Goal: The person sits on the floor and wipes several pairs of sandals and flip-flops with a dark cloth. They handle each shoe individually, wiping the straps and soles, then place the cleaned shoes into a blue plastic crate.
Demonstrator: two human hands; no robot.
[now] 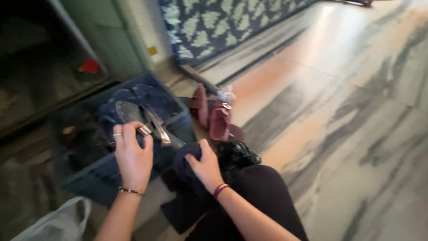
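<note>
My left hand [132, 157] grips the back of a silver sandal [143, 120] with thin straps, held over a dark blue crate [96, 176]. A ring and a bracelet show on that hand. My right hand [206, 166] presses on a dark navy cloth [187, 187] bunched over my knee, next to a black crumpled plastic bag [236, 156]. The picture is blurred by motion.
A pair of maroon sandals [214, 116] lies on the streaked marble floor [339, 111] beyond the crate. A blue patterned cloth [214, 22] hangs at the back. A dark shelf unit [44, 76] stands to the left, a white bag [58, 223] at bottom left.
</note>
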